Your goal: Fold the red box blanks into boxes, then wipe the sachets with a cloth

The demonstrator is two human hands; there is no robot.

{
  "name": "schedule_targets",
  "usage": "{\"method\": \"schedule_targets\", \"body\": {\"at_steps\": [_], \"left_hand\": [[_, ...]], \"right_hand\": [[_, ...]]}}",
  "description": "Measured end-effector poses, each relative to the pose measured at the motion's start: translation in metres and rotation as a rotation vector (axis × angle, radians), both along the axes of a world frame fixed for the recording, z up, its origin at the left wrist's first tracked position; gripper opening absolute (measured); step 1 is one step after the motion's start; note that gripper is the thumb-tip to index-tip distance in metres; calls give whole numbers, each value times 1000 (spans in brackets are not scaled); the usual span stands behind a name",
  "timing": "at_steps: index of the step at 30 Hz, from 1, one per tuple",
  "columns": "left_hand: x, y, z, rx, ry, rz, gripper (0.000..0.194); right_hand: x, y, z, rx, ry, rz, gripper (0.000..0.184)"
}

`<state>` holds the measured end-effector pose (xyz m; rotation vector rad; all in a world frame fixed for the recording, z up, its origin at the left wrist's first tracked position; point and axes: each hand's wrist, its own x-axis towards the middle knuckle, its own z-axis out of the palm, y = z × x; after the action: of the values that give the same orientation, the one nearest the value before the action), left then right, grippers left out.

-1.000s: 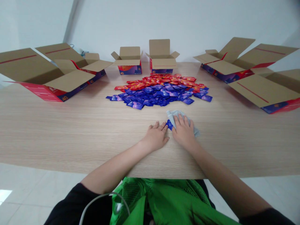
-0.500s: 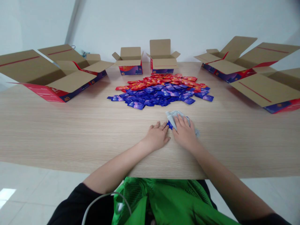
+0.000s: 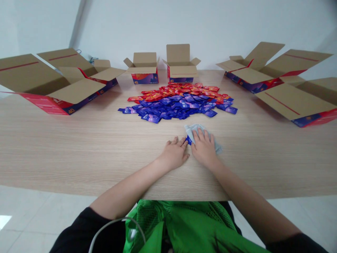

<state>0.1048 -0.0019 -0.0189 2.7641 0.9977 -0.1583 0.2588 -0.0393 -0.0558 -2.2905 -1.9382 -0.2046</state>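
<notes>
My right hand (image 3: 203, 149) lies flat, fingers spread, on a pale grey cloth (image 3: 196, 128) on the wooden table (image 3: 79, 147). Under the cloth a blue sachet (image 3: 188, 140) sticks out at its left edge. My left hand (image 3: 173, 154) rests palm down beside it, its fingertips touching the sachet's end. Farther back lies a heap of sachets (image 3: 179, 102), blue ones in front and red ones behind.
Two small open cartons (image 3: 143, 68) (image 3: 180, 63) stand at the far edge. Large open cartons lie tipped at the left (image 3: 52, 84) and right (image 3: 295, 91). A green mesh garment (image 3: 184, 225) covers my lap below the table's front edge.
Both hands stay nearly where they were on the cloth and sachet; the view has shifted slightly.
</notes>
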Motion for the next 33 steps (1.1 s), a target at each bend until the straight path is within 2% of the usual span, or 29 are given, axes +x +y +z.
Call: {"method": "schedule_targets", "body": {"at_steps": [4,7,12,17,20,23,26,29,33], "left_hand": [[0,-1,1,22,-15,2,51],[0,-1,2,24,-13,-4,53],[0,0,1,-4,19,-10,63],[0,0,2,-19,39,-1,63],[0,0,1,-16,39,1,63],[0,0,0,-11,34,1,62],[1,-1,-1,0,22,5,62],[1,-3,0,17,7,10,57],[1,-3,2,28,4,12,52]], "right_hand": [[-15,0,1,-32,19,149,58],[-12,-1,-1,-37,29,156,58],[6,-4,-2,-25,18,18,59],[28,0,-2,-61,61,-132,60],[33,2,-4,-67,69,-166,60],[27,2,-5,-41,30,-167,59],[10,2,-4,-20,-9,-104,58],[-8,2,-2,-37,-19,39,58],[-16,3,-1,-60,12,124,59]]}}
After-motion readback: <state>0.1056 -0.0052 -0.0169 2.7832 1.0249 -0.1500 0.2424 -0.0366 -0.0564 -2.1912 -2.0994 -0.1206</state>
